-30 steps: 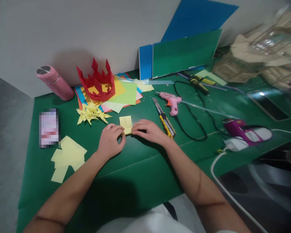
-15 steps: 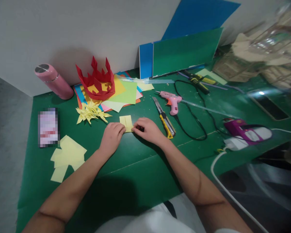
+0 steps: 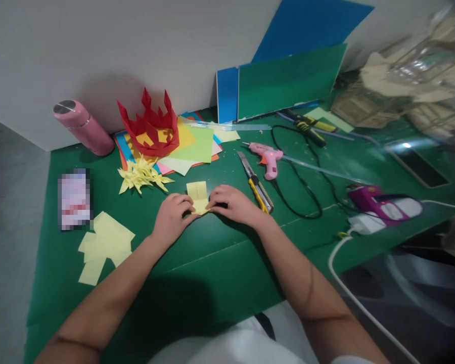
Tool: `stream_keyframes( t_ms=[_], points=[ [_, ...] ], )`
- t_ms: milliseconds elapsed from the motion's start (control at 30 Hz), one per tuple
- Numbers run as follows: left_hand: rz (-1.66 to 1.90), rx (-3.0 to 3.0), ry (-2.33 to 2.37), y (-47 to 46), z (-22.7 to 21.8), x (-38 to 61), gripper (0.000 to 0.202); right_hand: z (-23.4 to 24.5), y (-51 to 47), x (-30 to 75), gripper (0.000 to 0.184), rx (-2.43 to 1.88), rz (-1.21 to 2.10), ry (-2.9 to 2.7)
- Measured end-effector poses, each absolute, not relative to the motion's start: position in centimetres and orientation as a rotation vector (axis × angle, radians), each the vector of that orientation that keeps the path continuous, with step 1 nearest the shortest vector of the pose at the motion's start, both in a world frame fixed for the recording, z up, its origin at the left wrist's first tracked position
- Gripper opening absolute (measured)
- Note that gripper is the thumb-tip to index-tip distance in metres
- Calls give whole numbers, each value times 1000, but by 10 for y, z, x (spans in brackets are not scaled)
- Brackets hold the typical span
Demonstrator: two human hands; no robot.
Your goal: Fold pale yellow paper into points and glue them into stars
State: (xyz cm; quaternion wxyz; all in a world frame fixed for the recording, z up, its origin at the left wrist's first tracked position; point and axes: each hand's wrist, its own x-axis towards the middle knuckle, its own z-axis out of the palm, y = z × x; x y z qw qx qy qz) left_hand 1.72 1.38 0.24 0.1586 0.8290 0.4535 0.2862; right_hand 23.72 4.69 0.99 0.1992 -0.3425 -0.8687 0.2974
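Observation:
A small pale yellow sheet of paper (image 3: 197, 190) lies in front of me, its lower part bent along a crosswise crease. My left hand (image 3: 173, 213) pinches the paper's lower left corner between thumb and fingers. At the lower right corner, my right hand (image 3: 231, 203) grips the same sheet with its fingertips. Behind my left hand sits a cluster of folded yellow paper pieces (image 3: 141, 174). Several loose yellow paper sheets (image 3: 108, 237) lie overlapping to the left. A yellow utility knife (image 3: 258, 187) rests just beyond my right hand.
A red folded-paper crown (image 3: 151, 141) stands on coloured paper sheets (image 3: 199, 144), near a pink bottle (image 3: 85, 129). A pink glue gun (image 3: 267, 157), pliers (image 3: 309, 129), a black cable and a purple power adapter (image 3: 375, 207) occupy the right. Boards (image 3: 288, 83) lean against the wall.
The paper's lower part has come away from the upper part and now bends toward me. Both hands have shifted slightly nearer, still gripping its lower corners.

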Motion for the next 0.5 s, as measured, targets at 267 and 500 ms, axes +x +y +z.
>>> stream_keyframes(
  t_ms=[267,500],
  points=[
    [784,2244,1297,17,4,14,22,14,43,228,20,-1092,807,-2359],
    [712,2255,1441,18,6,21,16,9,42,218,20,-1321,689,-2311]
  ],
)
